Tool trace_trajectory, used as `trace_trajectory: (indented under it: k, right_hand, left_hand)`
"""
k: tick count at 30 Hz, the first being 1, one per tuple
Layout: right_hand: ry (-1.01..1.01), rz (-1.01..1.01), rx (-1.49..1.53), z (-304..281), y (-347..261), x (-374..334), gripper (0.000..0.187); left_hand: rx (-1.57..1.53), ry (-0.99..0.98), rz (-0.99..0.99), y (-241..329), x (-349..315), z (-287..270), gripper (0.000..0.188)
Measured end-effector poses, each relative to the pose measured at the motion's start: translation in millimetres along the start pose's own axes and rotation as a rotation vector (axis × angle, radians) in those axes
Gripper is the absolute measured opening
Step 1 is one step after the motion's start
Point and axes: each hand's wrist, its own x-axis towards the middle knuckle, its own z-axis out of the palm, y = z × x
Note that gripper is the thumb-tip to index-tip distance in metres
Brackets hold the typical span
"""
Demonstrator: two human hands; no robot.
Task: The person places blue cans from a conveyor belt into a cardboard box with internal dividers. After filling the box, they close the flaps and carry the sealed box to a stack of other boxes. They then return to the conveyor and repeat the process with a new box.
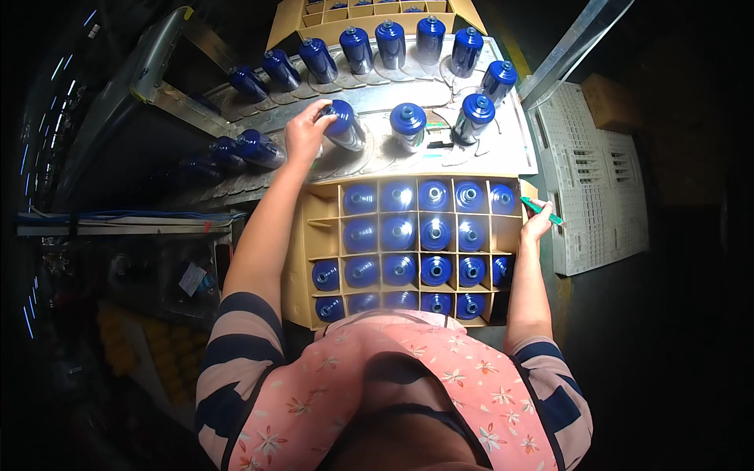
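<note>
Left hand [305, 133] reaches forward, fingers clamped round a blue-capped bottle [344, 125] on the grey desk [377, 98]; bottle sits tilted, long axis leaning up and left in view, cap end toward the fingers, clear body trailing away to the right of them. Just right of those fingers stand two more capped bottles [408, 125], upright, caps up; beyond the fingers a curved row of the same bottles [390, 43] runs along the desk, and to their left a few lie on a metal chute [169, 74]. Right hand [537, 226] rests on the right edge of a cardboard divider box [314, 235], fingers closed on a green marker [540, 209], its long axis slanting from upper left to lower right, tip end past the fingers to the right. Between the two hands the box cells hold blue caps [434, 232] facing up; leftmost column near the left forearm partly unfilled. White plastic crate [593, 180] right of the marker fingers
</note>
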Motion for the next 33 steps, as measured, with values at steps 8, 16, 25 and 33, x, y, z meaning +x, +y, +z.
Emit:
trace_trajectory:
  k: [8,16,25,33]
  right_hand:
    - [0.016,-0.012,-0.054,6,-8,-4,0.035]
    - [0.039,-0.014,0.049,13,-5,-15,0.027]
    - [-0.03,-0.14,0.086,-11,-72,-19,0.024]
    - [-0.323,0.146,-0.181,-9,-118,-42,0.045]
  left_hand:
    - [0.139,-0.063,0.029,-45,22,77,0.039]
    - [-0.469,0.124,0.196,76,-5,-16,0.022]
    - [-0.378,0.632,0.823,221,-89,-193,0.009]
    - [0.155,0.672,1.331,256,-143,-278,0.029]
